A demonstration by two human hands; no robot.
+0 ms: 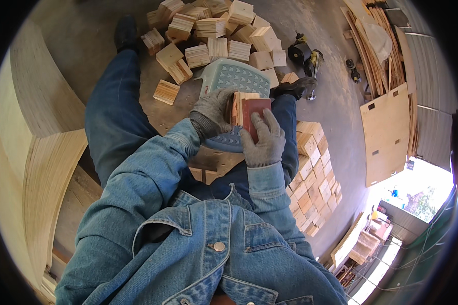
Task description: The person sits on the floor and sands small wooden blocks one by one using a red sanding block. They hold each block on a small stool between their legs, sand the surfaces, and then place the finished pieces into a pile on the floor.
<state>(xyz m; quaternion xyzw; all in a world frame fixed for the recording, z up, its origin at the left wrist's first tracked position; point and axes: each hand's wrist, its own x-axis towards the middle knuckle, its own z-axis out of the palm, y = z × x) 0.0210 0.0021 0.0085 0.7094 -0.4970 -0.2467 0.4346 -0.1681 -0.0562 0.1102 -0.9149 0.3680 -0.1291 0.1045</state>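
My left hand (212, 113), in a grey knit glove, grips a layered plywood block (236, 108) at its left side. A flat reddish-brown block (254, 111), which looks like a sanding block, is in my right hand (265, 140), also gloved. My right fingers are curled over its near end, and it lies against the right face of the plywood block. Both are held above a pale green-grey plastic stool (234, 76) with a patterned top, between my legs. The stool's middle is hidden by the blocks and hands.
Loose plywood blocks (211, 28) lie heaped on the floor beyond the stool. A stack of blocks (315, 178) stands beside my right leg. Black-and-yellow power tools (303, 53) lie near my right shoe. Large curved-looking plywood panels (46, 91) rise at left; boards (387, 132) lean at right.
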